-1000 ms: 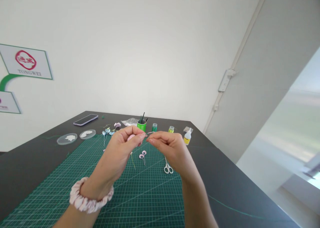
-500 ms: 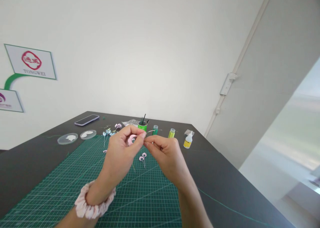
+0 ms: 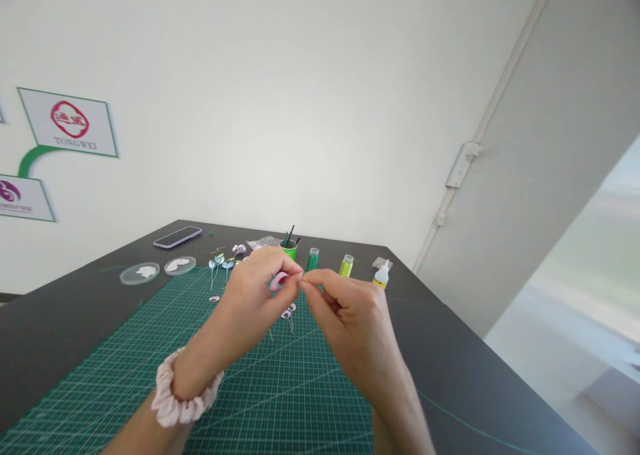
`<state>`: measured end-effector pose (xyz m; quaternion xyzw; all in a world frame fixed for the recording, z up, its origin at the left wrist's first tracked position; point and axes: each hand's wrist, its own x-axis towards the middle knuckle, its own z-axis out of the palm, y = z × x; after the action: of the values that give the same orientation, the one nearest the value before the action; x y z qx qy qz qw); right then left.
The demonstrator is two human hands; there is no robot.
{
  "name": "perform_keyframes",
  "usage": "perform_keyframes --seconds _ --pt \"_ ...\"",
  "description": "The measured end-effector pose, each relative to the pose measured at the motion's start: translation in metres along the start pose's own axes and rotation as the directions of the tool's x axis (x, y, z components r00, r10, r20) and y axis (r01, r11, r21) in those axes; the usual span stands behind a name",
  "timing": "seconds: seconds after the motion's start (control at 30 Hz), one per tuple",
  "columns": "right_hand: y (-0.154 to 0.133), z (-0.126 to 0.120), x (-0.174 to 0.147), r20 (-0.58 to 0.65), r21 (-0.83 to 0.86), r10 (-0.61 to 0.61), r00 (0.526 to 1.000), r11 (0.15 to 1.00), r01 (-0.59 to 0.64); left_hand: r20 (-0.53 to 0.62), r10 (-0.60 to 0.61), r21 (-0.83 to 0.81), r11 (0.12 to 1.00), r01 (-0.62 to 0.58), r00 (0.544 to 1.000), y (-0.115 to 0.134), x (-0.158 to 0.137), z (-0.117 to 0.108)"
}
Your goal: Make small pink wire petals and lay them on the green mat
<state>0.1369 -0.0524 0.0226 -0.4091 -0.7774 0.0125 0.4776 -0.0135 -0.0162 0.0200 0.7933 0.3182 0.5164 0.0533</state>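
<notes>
- The left hand [image 3: 255,283] pinched thumb to forefinger, with a small pale-pink curled piece [image 3: 278,281] inside that curl, over the green gridded cutting mat [image 3: 280,388].
- The right hand [image 3: 356,312] was closed to a fingertip pinch just beside it; whether it gripped anything was too small to tell.
- Too hard a left squeeze could have creased the piece; a slack one could have dropped it among the small pink loops on thin stems [image 3: 287,312] below.
- The mat lay on the black worktop [image 3: 440,348], a dark-screened phone [image 3: 177,237] far left.
- Beyond stood a plain white wall [image 3: 280,108], a white sign with a red emblem [image 3: 70,120] at left.
</notes>
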Motion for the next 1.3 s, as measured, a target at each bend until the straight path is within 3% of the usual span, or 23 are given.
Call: perform_keyframes --seconds 0.23,0.6,0.83,1.0,1.13,1.3 --pt "0.006 -0.011 0.002 -0.003 -0.028 0.011 1.0 1.0 -0.011 0.149 0.133 0.014 0.991 -0.136 0.98 0.0 0.0 -0.006" --pt "0.018 -0.02 0.003 0.125 0.257 0.151 0.981 0.95 -0.179 0.273 0.111 -0.189 0.98 -0.06 0.956 0.006 -0.006 -0.015" --pt "0.018 -0.014 0.006 0.168 0.363 0.136 0.976 0.912 -0.189 0.128 -0.006 -0.294 0.955 0.044 0.992 0.008 -0.006 -0.016" --pt "0.012 -0.008 0.006 0.222 0.391 0.129 0.966 0.896 -0.209 -0.064 -0.108 -0.258 0.962 0.088 0.992 0.009 -0.003 -0.014" --pt "0.008 -0.004 0.006 0.219 0.37 0.1 0.971 0.912 -0.178 -0.169 -0.083 -0.152 0.987 0.057 0.982 0.01 -0.001 -0.009" --pt "0.006 0.001 0.004 0.126 0.198 0.049 0.991 0.977 -0.074 -0.211 0.013 0.046 0.999 -0.003 0.977 0.007 0.0 -0.005"
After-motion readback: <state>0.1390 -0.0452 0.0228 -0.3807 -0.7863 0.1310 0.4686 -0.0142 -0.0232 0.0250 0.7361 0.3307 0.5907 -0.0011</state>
